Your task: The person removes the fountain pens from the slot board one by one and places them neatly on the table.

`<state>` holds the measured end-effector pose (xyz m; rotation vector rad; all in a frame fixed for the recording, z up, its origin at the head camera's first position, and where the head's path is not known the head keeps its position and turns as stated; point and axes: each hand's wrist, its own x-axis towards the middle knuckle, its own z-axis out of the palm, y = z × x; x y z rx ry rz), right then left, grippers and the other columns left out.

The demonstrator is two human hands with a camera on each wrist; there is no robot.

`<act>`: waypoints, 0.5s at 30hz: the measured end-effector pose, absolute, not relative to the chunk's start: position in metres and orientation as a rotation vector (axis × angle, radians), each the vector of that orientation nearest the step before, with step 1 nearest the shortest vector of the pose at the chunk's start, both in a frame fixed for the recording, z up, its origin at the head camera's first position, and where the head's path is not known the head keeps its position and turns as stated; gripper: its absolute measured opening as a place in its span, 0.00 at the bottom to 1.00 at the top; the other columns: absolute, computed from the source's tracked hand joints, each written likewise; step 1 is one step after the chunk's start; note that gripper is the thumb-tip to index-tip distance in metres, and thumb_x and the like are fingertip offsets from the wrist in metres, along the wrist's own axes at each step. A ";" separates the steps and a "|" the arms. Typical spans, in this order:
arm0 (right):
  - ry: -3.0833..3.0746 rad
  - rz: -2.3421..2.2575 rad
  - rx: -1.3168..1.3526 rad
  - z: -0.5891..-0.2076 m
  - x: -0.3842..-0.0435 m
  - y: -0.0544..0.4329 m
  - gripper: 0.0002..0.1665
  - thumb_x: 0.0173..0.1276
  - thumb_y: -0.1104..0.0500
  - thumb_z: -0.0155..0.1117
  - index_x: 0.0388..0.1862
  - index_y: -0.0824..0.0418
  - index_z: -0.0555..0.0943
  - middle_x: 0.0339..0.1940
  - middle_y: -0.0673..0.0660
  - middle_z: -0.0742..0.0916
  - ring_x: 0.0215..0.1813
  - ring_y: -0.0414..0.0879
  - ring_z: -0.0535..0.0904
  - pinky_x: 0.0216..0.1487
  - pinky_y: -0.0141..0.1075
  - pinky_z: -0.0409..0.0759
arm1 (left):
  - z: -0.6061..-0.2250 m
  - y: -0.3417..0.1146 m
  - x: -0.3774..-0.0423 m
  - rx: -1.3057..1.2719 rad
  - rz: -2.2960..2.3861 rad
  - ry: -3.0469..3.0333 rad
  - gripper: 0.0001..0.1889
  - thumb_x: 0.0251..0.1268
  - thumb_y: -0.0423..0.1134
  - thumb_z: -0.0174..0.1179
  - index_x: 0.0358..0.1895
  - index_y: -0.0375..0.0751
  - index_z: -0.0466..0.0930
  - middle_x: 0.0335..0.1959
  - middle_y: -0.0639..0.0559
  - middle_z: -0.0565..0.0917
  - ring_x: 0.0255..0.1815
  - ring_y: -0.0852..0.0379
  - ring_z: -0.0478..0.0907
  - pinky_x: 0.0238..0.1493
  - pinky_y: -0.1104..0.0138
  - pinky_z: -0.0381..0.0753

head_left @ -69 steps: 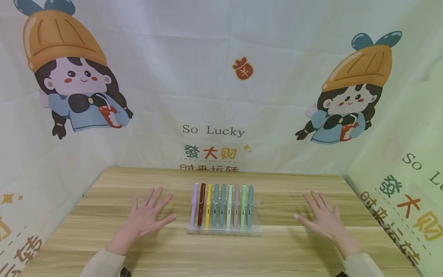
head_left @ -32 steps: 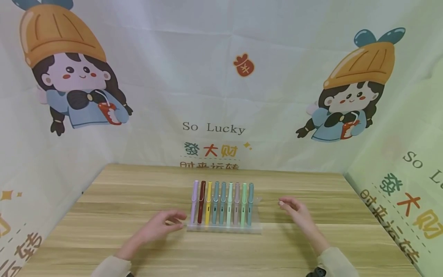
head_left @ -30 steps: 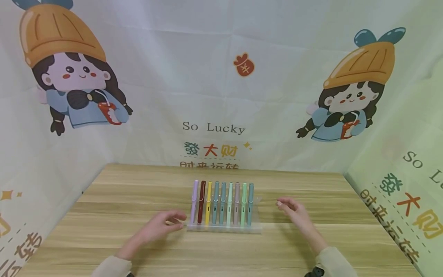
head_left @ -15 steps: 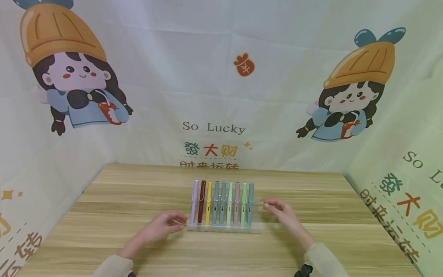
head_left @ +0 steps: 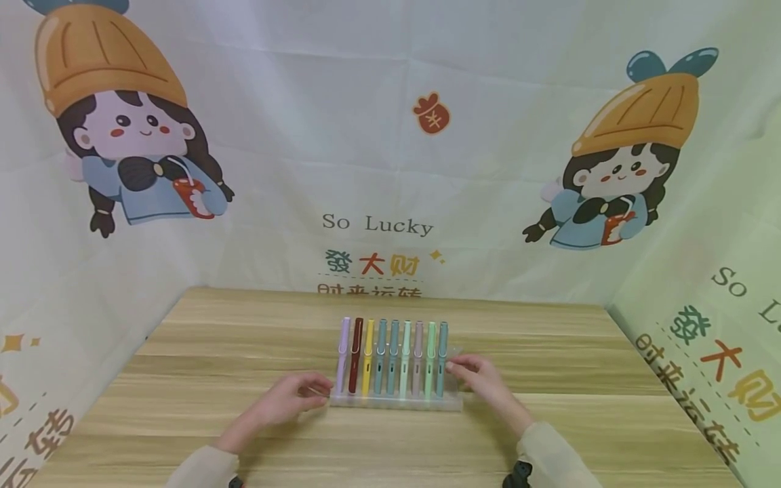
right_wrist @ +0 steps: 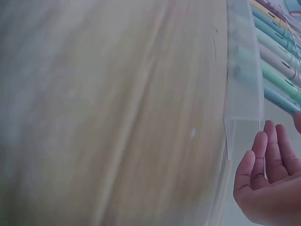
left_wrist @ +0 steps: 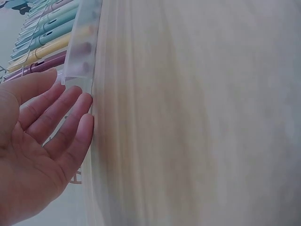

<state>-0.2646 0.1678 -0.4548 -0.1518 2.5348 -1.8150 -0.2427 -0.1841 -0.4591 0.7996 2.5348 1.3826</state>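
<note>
A clear plastic pen stand (head_left: 396, 404) sits mid-table with several capped pens lying side by side on it. From the left come a lilac pen (head_left: 343, 359), a dark red pen (head_left: 356, 359) and a yellow pen (head_left: 368, 359); a teal pen (head_left: 442, 359) is at the right end. My left hand (head_left: 293, 398) is at the stand's left end, its fingers loosely bent; in the left wrist view the fingertips (left_wrist: 87, 101) reach its corner. My right hand (head_left: 485, 383) is at the right end, thumb and forefinger close to the teal pen. Contact there is unclear.
The wooden table (head_left: 390, 454) runs back to a printed cloth (head_left: 274, 169) that hangs behind it and along both sides. Dark wrist gear (head_left: 518, 474) shows at the right cuff.
From lying spread flat on the table, both hands have come in to the stand's ends. Over the last second the right hand has slid left to the teal pen; the left hand has barely moved.
</note>
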 end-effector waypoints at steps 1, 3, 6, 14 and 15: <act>2.532 -1.814 -0.159 -0.455 -0.265 0.167 0.17 0.60 0.60 0.60 0.42 0.73 0.76 0.36 0.60 0.82 0.38 0.51 0.76 0.33 0.39 0.76 | -0.459 -0.184 -0.243 0.792 1.387 2.532 0.14 0.55 0.34 0.58 0.44 0.31 0.74 0.40 0.42 0.78 0.39 0.48 0.75 0.38 0.67 0.75; 2.531 -1.817 -0.172 -0.454 -0.265 0.165 0.17 0.60 0.60 0.59 0.43 0.73 0.76 0.36 0.60 0.82 0.37 0.51 0.76 0.33 0.40 0.76 | -0.460 -0.183 -0.244 0.783 1.394 2.526 0.14 0.55 0.34 0.58 0.44 0.31 0.74 0.40 0.41 0.79 0.38 0.48 0.75 0.36 0.67 0.76; 2.515 -1.831 -0.159 -0.455 -0.266 0.163 0.17 0.60 0.61 0.59 0.43 0.73 0.76 0.36 0.59 0.82 0.37 0.50 0.76 0.34 0.40 0.76 | -0.461 -0.181 -0.244 0.775 1.408 2.516 0.13 0.55 0.32 0.58 0.44 0.30 0.74 0.38 0.42 0.79 0.38 0.48 0.75 0.34 0.68 0.76; 2.467 -1.859 -0.129 -0.457 -0.267 0.160 0.18 0.58 0.60 0.61 0.43 0.72 0.75 0.36 0.58 0.82 0.36 0.47 0.76 0.34 0.39 0.76 | -0.464 -0.178 -0.245 0.704 1.478 2.486 0.11 0.54 0.30 0.58 0.41 0.30 0.74 0.36 0.42 0.79 0.36 0.48 0.75 0.31 0.66 0.77; 2.472 -1.856 -0.134 -0.456 -0.267 0.159 0.18 0.58 0.60 0.61 0.43 0.72 0.75 0.36 0.57 0.82 0.36 0.46 0.76 0.34 0.39 0.76 | -0.464 -0.178 -0.245 0.692 1.490 2.478 0.11 0.54 0.30 0.58 0.41 0.30 0.74 0.36 0.42 0.79 0.36 0.49 0.76 0.31 0.66 0.77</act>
